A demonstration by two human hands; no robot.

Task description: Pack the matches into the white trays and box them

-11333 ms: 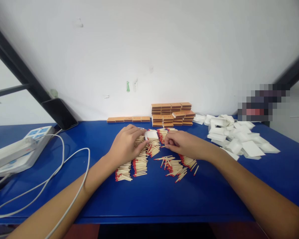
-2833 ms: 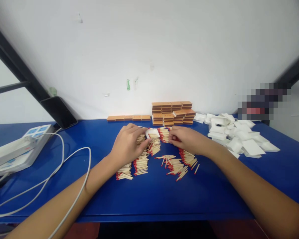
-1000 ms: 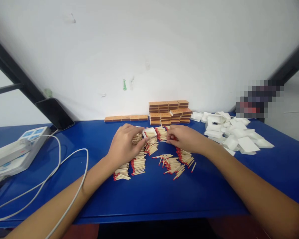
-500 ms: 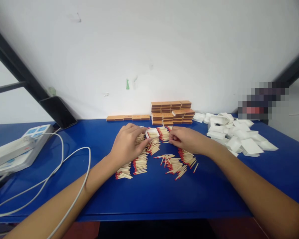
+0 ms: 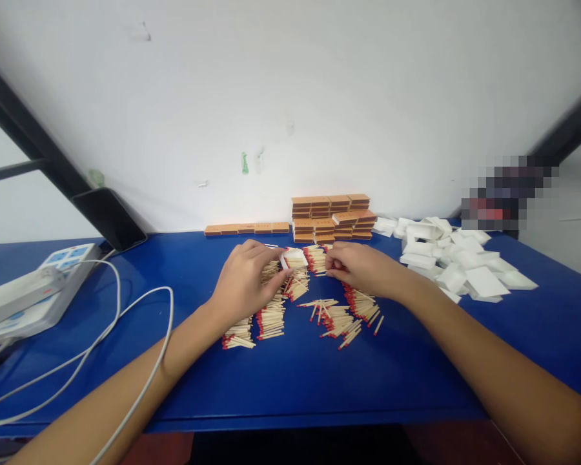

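My left hand (image 5: 246, 274) grips a small white matchbox tray (image 5: 285, 260) between thumb and fingers, and some matches lie inside it. Red-tipped matches (image 5: 270, 321) are heaped beneath and in front of this hand. My right hand (image 5: 353, 263) is closed, its fingertips pinched together at the edge of another bunch of matches (image 5: 315, 259). Whatever may be between those fingertips is too small or hidden to make out. Two further match piles, one loose (image 5: 339, 321) and one denser (image 5: 361, 302), lie below my right hand on the blue table (image 5: 290, 381).
Orange matchboxes (image 5: 332, 219) are stacked against the wall, with a low row of them (image 5: 246, 228) to the left. White empty trays (image 5: 459, 258) are heaped at right. A power strip (image 5: 62, 290), a white cable (image 5: 169, 323) and a black phone (image 5: 109, 218) occupy the left side.
The view has shifted slightly. My left hand still holds the tray in the same place, and my right hand's fingers have moved only a little beside the matches.
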